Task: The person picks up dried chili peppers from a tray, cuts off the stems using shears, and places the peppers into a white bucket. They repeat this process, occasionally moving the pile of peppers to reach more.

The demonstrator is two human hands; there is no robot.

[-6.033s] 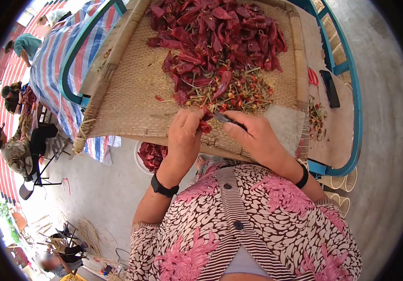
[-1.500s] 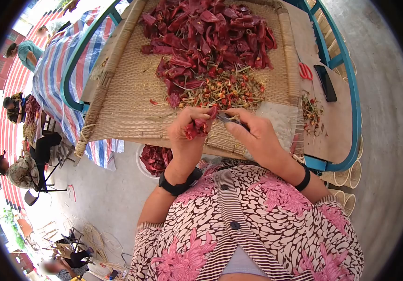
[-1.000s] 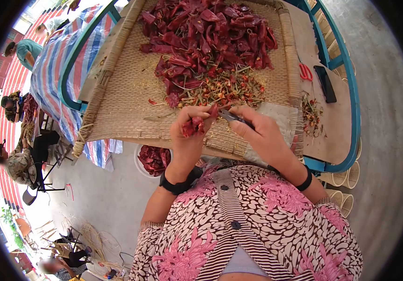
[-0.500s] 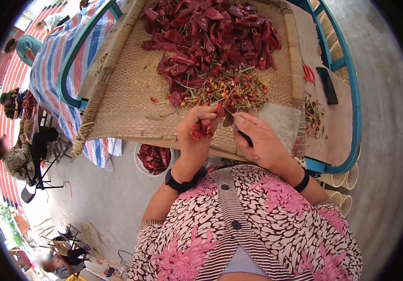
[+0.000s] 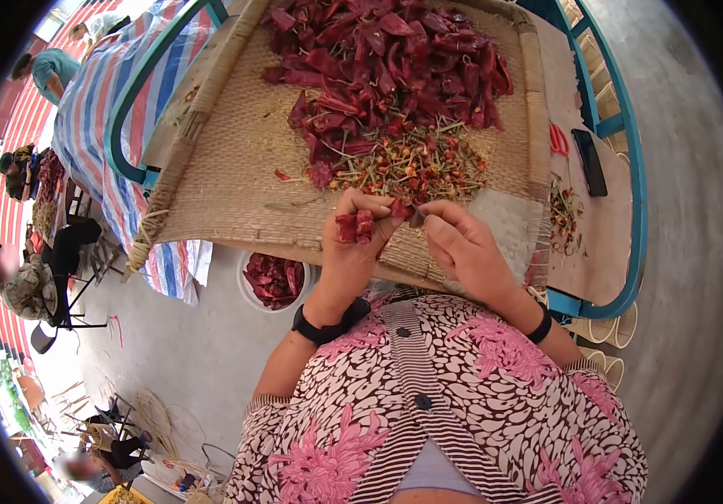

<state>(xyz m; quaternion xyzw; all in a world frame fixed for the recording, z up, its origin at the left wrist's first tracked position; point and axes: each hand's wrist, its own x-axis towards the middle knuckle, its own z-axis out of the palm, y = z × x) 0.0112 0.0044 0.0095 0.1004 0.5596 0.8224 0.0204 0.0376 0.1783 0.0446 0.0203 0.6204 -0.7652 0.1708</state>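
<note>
My left hand point(image 5: 351, 244) is closed around a dried red chili pepper point(image 5: 355, 227), with folded red flesh showing between the fingers. Another red piece point(image 5: 398, 208) sticks out from its thumb and fingertip. Meeting that piece, my right hand point(image 5: 466, 248) pinches a small dark blade point(image 5: 417, 217); its handle is hidden in the palm, so I cannot tell whether it is a knife or scissors. Just beyond both hands lies a heap of cut stems and seedy cores point(image 5: 416, 164). Behind it, dark red chili peppers point(image 5: 387, 63) are piled on a woven mat point(image 5: 219, 168).
A white bucket point(image 5: 242, 290) of red chilies stands on the floor below the mat's near edge. Red-handled scissors point(image 5: 558, 139) and a black phone point(image 5: 589, 162) lie on the board to the right. A teal metal frame point(image 5: 637, 193) surrounds the work surface. Several people sit or bend at the left.
My right hand has turned and closed in on the red piece, so the dark handle no longer shows. The left hand has shifted slightly, its chili now pointing toward the blade.
</note>
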